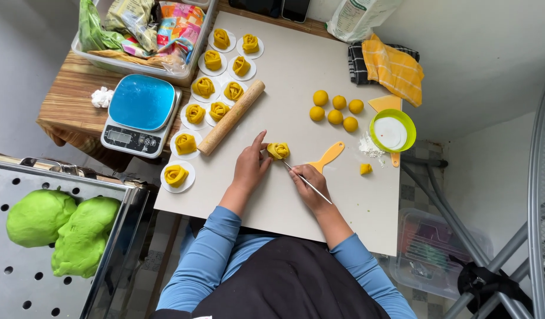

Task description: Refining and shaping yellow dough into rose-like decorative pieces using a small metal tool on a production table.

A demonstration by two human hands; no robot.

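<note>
On the pale work board (296,82), the step in hand looks like finishing a yellow dough rose (278,150). It sits between the two hands near the board's middle. The left hand (250,165) steadies its side with fingertips, not closed around it. The right hand (307,184) is closed on a thin metal stick (308,183), whose tip reaches the rose's lower edge (contact too small to confirm). A rolling pin (232,117) and finished roses on white rounds (203,87) lie beyond the left hand; dough balls (335,109) beyond the right. Next likely calls for light, precise pressure.
</note>
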